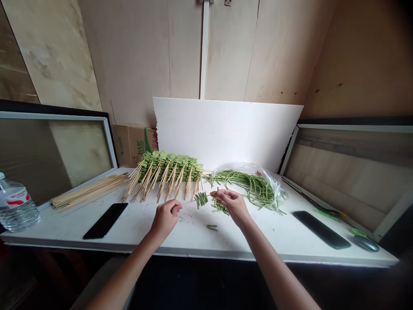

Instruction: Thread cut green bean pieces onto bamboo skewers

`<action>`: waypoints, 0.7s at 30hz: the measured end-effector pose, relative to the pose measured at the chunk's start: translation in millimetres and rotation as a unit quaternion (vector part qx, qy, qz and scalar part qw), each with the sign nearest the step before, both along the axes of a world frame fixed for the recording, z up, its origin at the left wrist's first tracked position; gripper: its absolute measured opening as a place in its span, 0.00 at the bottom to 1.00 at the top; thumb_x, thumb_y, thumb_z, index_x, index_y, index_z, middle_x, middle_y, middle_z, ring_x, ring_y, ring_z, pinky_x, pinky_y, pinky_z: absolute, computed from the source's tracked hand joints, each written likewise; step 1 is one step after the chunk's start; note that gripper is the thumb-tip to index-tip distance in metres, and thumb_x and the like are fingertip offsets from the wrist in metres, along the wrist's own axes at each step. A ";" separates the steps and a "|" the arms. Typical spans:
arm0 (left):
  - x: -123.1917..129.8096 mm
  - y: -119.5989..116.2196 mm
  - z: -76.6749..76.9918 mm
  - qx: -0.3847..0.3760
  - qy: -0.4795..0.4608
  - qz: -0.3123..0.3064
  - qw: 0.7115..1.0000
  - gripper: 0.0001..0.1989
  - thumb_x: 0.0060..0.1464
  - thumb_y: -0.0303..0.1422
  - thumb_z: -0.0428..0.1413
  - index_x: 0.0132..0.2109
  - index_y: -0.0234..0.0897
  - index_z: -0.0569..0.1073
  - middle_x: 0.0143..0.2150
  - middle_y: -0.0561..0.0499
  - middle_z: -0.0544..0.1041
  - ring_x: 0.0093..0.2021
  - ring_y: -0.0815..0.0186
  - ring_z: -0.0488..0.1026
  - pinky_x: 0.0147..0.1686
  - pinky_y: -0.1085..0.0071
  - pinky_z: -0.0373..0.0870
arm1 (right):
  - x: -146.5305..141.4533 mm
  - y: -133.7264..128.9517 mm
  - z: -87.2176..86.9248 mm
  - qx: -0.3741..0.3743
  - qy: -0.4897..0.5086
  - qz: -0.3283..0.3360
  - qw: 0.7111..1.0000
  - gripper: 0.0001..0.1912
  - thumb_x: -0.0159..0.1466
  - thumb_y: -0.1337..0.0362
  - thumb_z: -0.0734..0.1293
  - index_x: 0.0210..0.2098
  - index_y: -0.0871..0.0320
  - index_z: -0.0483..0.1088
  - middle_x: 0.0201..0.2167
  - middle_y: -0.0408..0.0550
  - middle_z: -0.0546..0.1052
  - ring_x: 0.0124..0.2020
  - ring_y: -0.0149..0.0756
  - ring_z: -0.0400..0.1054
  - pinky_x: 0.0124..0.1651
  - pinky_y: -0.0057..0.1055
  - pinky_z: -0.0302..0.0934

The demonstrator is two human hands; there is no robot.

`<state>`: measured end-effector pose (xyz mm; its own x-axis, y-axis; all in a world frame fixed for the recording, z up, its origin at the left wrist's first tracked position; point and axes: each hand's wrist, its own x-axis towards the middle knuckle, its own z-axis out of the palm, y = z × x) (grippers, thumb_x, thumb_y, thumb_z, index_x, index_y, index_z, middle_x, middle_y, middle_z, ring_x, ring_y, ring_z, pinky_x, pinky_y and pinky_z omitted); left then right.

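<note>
Skewer [188,203] held up over table [187,241], threaded w/ a row of short bean pcs [201,199]. Clenched round its L part — L hand [166,215]. Pinched round another bean bit [217,189] near the far tip — R hand [232,206]; can't tell if touching the tip too. Just below R hand, small cut pile [220,209]; nearer front edge, few loose pcs [212,227]. Behind, to L, big stack of filled skewers [171,165], w/ sticks toward front; to R, long beans [258,187] partly in clear bag [278,187]. Further L, bare sticks [90,189], phone [106,221], bottle [19,209]. Far R, 2nd phone [322,229], mouse [366,243]. At back, cardboard box [137,144], white board [226,129].
</note>
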<state>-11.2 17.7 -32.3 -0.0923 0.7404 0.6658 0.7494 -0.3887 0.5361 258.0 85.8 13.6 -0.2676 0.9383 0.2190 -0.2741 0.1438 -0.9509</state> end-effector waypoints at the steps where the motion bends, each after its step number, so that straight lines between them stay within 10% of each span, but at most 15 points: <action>1: 0.1 0.2 -0.2 0.000 0.000 0.000 1.000 0.11 0.59 0.26 0.51 0.32 0.39 0.77 0.30 0.50 0.81 0.32 0.62 0.78 0.33 0.72 0.69 | -0.3 0.2 -0.9 0.002 0.001 -0.001 1.000 0.18 0.55 0.52 0.79 0.38 0.57 0.80 0.43 0.55 0.84 0.49 0.48 0.78 0.51 0.39 0.71; 21: -2.5 0.9 6.0 0.008 -0.063 -0.006 0.998 0.10 0.60 0.29 0.52 0.34 0.37 0.78 0.26 0.51 0.79 0.28 0.65 0.76 0.31 0.74 0.70 | 1.0 3.3 4.0 0.065 0.005 -0.112 0.992 0.21 0.53 0.54 0.80 0.41 0.58 0.81 0.36 0.52 0.84 0.39 0.44 0.78 0.43 0.39 0.71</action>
